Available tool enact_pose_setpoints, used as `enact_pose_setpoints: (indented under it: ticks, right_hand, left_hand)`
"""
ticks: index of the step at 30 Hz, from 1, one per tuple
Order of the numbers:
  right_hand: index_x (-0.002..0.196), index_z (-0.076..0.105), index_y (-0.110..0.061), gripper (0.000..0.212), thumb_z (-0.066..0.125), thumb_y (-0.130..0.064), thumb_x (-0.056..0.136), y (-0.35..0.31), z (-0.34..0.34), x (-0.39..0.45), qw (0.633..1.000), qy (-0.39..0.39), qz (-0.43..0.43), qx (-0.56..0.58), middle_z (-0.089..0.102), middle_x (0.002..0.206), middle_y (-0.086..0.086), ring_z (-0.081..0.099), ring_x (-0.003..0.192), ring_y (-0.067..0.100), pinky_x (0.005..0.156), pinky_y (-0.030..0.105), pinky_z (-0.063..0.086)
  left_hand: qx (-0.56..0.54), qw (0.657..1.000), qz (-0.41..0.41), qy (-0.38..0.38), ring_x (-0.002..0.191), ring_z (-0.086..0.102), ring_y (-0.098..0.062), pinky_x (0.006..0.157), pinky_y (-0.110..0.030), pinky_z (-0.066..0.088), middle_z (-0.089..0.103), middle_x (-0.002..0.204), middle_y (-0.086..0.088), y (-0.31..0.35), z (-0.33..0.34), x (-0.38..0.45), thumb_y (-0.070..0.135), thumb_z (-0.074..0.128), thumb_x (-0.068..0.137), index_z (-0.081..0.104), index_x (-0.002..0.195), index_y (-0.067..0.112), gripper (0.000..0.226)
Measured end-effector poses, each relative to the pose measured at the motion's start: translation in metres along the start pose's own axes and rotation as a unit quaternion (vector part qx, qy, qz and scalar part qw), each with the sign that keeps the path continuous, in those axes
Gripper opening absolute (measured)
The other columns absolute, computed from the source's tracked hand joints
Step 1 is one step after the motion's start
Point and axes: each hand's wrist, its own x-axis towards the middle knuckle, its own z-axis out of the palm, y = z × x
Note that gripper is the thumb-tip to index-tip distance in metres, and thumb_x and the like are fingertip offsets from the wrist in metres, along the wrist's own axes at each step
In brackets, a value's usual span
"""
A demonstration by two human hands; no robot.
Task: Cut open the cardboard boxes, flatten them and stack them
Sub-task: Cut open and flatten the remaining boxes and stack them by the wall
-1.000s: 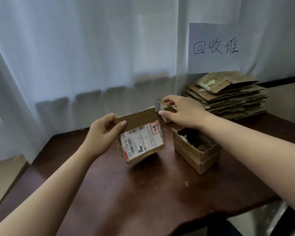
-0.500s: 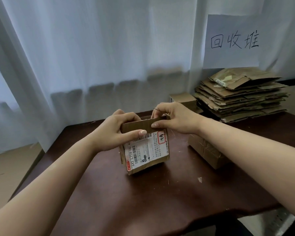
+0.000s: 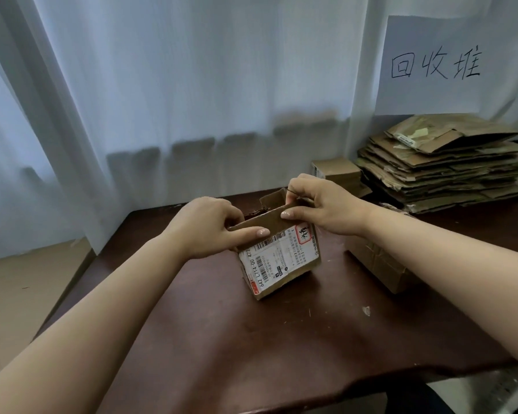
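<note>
A small cardboard box [image 3: 281, 261] with a white shipping label stands tilted on the dark wooden table [image 3: 251, 339], its top open. My left hand [image 3: 205, 227] grips the near top flap from the left, thumb laid along its front. My right hand [image 3: 320, 201] pinches the same flap at its right end, fingers curled over the top edge. A stack of flattened cardboard [image 3: 443, 162] lies at the back right of the table.
A second brown box [image 3: 380, 264] sits under my right forearm. A smaller closed box [image 3: 337, 171] stands beside the stack. White curtains hang behind the table, with a handwritten paper sign [image 3: 437, 64] above the stack. The floor drops off at the left.
My right hand left the small box at the back and joined my left hand on the labelled box. The box came down from mid-air onto the table, and its top flaps have spread.
</note>
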Motion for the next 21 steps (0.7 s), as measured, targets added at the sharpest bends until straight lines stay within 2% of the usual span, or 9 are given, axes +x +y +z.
enact_pose_setpoints:
  ticks: [3, 5, 7, 10, 13, 15, 17, 19, 21]
  right_hand:
    - [0.077, 0.048, -0.039, 0.023, 0.068, -0.031, 0.085, -0.001, 0.004, 0.000, 1.000, 0.013, -0.006, -0.011, 0.050, 0.090, -0.010, 0.053, 0.087, 0.011, 0.086, 0.039, 0.047]
    - [0.078, 0.048, -0.039, 0.022, 0.068, -0.032, 0.085, 0.003, 0.006, -0.002, 1.000, 0.031, 0.004, 0.005, 0.050, 0.091, -0.008, 0.054, 0.089, 0.014, 0.084, 0.041, 0.050]
    - [0.077, 0.049, -0.039, 0.023, 0.069, -0.032, 0.084, 0.008, 0.006, -0.004, 0.998, 0.055, 0.013, 0.009, 0.049, 0.088, -0.010, 0.052, 0.085, 0.011, 0.082, 0.040, 0.049]
    - [0.075, 0.050, -0.038, 0.023, 0.072, -0.032, 0.082, 0.014, 0.005, -0.007, 0.996, 0.077, 0.032, 0.012, 0.047, 0.086, -0.012, 0.048, 0.080, 0.004, 0.079, 0.032, 0.043]
    - [0.073, 0.053, -0.034, 0.023, 0.076, -0.035, 0.076, 0.017, 0.004, -0.010, 0.993, 0.098, 0.054, 0.023, 0.050, 0.086, -0.007, 0.051, 0.081, 0.011, 0.080, 0.035, 0.045]
    - [0.076, 0.057, -0.027, 0.023, 0.079, -0.033, 0.073, 0.018, 0.003, -0.010, 0.992, 0.106, 0.060, 0.037, 0.054, 0.086, -0.003, 0.055, 0.084, 0.019, 0.082, 0.041, 0.047]
    - [0.084, 0.063, -0.021, 0.024, 0.081, -0.032, 0.071, 0.018, 0.001, -0.010, 0.991, 0.101, 0.059, 0.069, 0.061, 0.090, -0.004, 0.060, 0.089, 0.019, 0.086, 0.043, 0.049]
    - [0.098, 0.067, -0.021, 0.035, 0.080, -0.037, 0.069, 0.017, -0.002, -0.009, 0.988, 0.113, 0.056, 0.094, 0.066, 0.105, -0.008, 0.061, 0.102, 0.011, 0.095, 0.037, 0.049]
    - [0.112, 0.065, -0.023, 0.045, 0.077, -0.039, 0.072, 0.015, -0.005, -0.006, 0.981, 0.160, 0.052, 0.097, 0.062, 0.119, -0.010, 0.056, 0.114, 0.006, 0.101, 0.022, 0.043]
  left_hand:
    - [0.020, 0.998, 0.018, -0.054, 0.061, 0.056, -0.011, 0.058, -0.038, 0.049, 0.059, 0.067, 0.003, 0.006, 0.000, 0.004, 0.088, 0.027, 0.071, 0.062, 0.063, 0.023, 0.074]
    - [0.006, 0.997, 0.040, -0.066, 0.065, 0.054, -0.008, 0.058, -0.029, 0.046, 0.054, 0.071, 0.007, 0.006, 0.003, 0.005, 0.084, 0.028, 0.075, 0.064, 0.066, 0.024, 0.071]
    - [-0.041, 0.995, 0.062, -0.068, 0.078, 0.051, -0.004, 0.066, -0.019, 0.041, 0.052, 0.078, 0.014, 0.005, 0.009, 0.005, 0.077, 0.030, 0.080, 0.070, 0.078, 0.024, 0.067]
    - [-0.091, 0.992, 0.072, -0.042, 0.106, 0.046, -0.007, 0.088, -0.022, 0.041, 0.059, 0.108, 0.017, 0.001, 0.023, 0.000, 0.066, 0.032, 0.087, 0.073, 0.105, 0.026, 0.060]
    - [-0.107, 0.993, 0.054, -0.009, 0.123, 0.042, -0.010, 0.099, -0.027, 0.038, 0.055, 0.135, 0.016, 0.003, 0.035, -0.004, 0.061, 0.030, 0.090, 0.067, 0.122, 0.027, 0.059]
    - [-0.099, 0.993, 0.050, 0.025, 0.120, 0.049, -0.009, 0.098, -0.030, 0.040, 0.063, 0.128, 0.011, 0.008, 0.038, -0.006, 0.056, 0.029, 0.093, 0.068, 0.118, 0.023, 0.057]
    - [-0.079, 0.994, 0.039, 0.061, 0.097, 0.060, -0.016, 0.081, -0.034, 0.044, 0.070, 0.096, 0.008, 0.013, 0.040, -0.008, 0.055, 0.027, 0.094, 0.068, 0.101, 0.020, 0.054]
    - [-0.073, 0.994, 0.015, 0.086, 0.071, 0.059, -0.018, 0.064, -0.033, 0.040, 0.061, 0.071, 0.013, 0.015, 0.041, -0.009, 0.057, 0.026, 0.092, 0.061, 0.093, 0.027, 0.047]
    - [-0.128, 0.986, -0.016, 0.107, 0.066, 0.060, -0.015, 0.062, -0.035, 0.046, 0.062, 0.069, 0.012, 0.012, 0.042, -0.008, 0.057, 0.031, 0.092, 0.059, 0.094, 0.032, 0.038]
